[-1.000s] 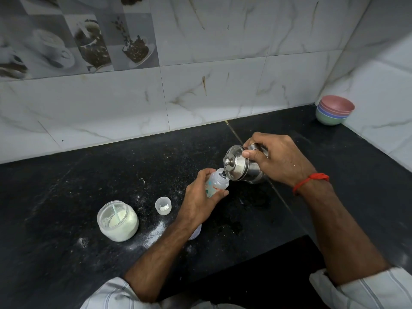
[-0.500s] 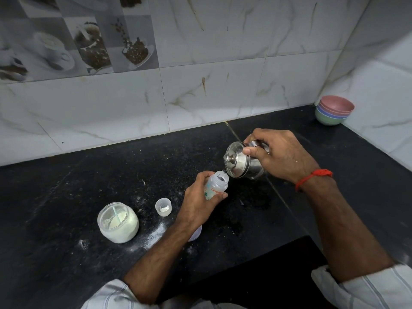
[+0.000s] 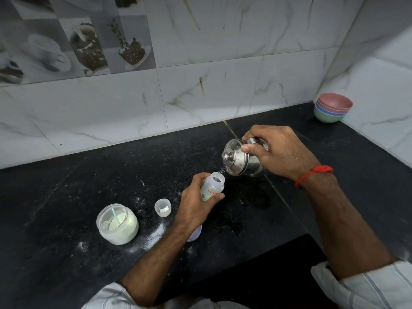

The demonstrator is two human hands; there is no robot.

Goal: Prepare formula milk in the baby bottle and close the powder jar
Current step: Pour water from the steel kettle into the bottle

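My left hand (image 3: 196, 206) grips a small clear baby bottle (image 3: 213, 186) with an open mouth, tilted toward the right. My right hand (image 3: 278, 152) holds a lidded steel pot (image 3: 238, 160) tipped over, its spout just above the bottle's mouth, with a thin stream of water running in. An open jar of white powder (image 3: 117, 224) with a scoop inside stands at the left on the black counter (image 3: 66, 197). A small clear cap (image 3: 163, 207) with a bit of powder sits between jar and bottle.
A pale lid-like piece (image 3: 196, 234) peeks out from under my left forearm. Spilled powder dusts the counter around the jar. A stack of coloured bowls (image 3: 332, 109) stands in the far right corner. Tiled walls close the back and right.
The steel pot has stayed tipped over the bottle; both hands shifted only slightly, and the bottle's mouth now sits a little lower under the spout.
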